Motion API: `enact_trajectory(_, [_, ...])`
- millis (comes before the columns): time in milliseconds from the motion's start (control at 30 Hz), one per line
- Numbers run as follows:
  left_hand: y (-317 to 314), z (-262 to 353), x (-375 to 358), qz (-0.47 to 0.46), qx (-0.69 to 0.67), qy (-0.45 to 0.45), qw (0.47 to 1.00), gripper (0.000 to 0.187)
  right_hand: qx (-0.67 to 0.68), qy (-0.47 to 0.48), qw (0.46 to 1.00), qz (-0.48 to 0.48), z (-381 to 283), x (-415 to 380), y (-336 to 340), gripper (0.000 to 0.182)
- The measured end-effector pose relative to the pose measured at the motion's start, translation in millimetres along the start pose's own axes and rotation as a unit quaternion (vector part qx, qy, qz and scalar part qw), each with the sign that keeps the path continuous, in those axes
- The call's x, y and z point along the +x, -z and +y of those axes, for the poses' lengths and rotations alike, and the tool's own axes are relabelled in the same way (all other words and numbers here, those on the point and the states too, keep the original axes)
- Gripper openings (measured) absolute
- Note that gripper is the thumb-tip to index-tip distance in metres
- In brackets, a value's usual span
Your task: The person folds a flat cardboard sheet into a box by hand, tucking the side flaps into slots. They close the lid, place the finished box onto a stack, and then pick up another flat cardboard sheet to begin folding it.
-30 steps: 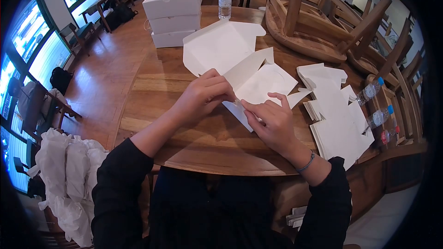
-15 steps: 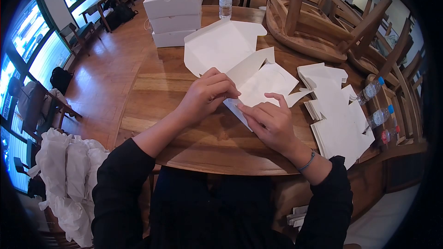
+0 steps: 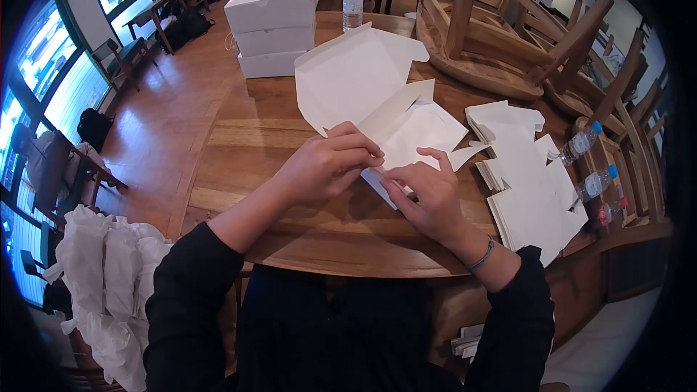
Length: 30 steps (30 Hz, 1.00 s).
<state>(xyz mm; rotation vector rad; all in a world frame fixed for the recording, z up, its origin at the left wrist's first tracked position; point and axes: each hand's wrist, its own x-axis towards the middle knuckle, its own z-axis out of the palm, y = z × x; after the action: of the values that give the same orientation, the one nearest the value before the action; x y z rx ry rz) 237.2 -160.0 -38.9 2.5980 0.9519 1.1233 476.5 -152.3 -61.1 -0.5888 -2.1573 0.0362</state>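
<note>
A partly folded white cardboard box point(image 3: 425, 131) lies on the wooden table in front of me, its large lid flap point(image 3: 356, 72) spread out toward the back. At the near edge of the box, my left hand point(image 3: 337, 160) pinches the card between thumb and fingers. Close beside it, my right hand point(image 3: 425, 192) grips the same edge with thumb and index finger, its little finger raised. The fingers cover part of the corner between them. Flat white box blanks point(image 3: 526, 174) are stacked to the right of my right hand.
Folded white boxes point(image 3: 272, 25) stand piled at the back left, next to a water bottle point(image 3: 353, 6). Upturned wooden chairs point(image 3: 479, 65) occupy the back right. More bottles point(image 3: 597, 183) stand along the right side. White plastic bags point(image 3: 116, 268) sit at the lower left.
The box has turned slightly, its lid flap shifting a little to the right. My left hand has moved slightly right, closer to my right hand.
</note>
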Motion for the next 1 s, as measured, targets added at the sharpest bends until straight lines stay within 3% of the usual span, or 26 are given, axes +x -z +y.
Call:
enact_trajectory(100, [0.4,2.5,1.0,0.002,-0.022,-0.013,1.000,0.028,-0.013,0.007,1.000,-0.013,4.2,-0.6,2.3,0.010])
enact_trajectory(300, [-5.7,8.0,-1.1,0.000,0.081,-0.020,0.997,0.033,-0.011,0.023,1.000,-0.005,4.6,3.9,7.0,0.008])
enact_trajectory(400, [-9.2,14.1,-1.7,0.012,0.097,-0.005,0.995,0.031,-0.024,0.029,0.999,-0.018,4.8,12.9,19.5,0.008])
enact_trajectory(500, [-3.8,12.8,-1.5,-0.008,0.122,0.022,0.992,0.028,-0.092,0.002,0.995,0.042,34.4,20.4,33.8,0.013])
enact_trajectory(600, [9.2,-6.8,-4.7,0.031,0.151,0.050,0.987,0.020,-0.167,-0.124,0.974,0.086,68.5,24.5,49.9,0.027])
enact_trajectory(700, [33.4,-13.4,-5.3,0.050,0.201,0.122,0.971,0.016,-0.162,-0.303,0.939,0.032,104.5,11.8,55.2,0.043])
enact_trajectory(800, [45.9,-22.7,-7.5,0.051,0.186,0.180,0.965,0.012,-0.022,-0.445,0.894,-0.049,127.2,1.4,52.5,0.053])
enact_trajectory(1000, [49.8,-23.7,-6.4,0.030,0.181,0.211,0.960,0.012,0.033,-0.410,0.908,-0.085,121.2,5.5,49.4,0.054])
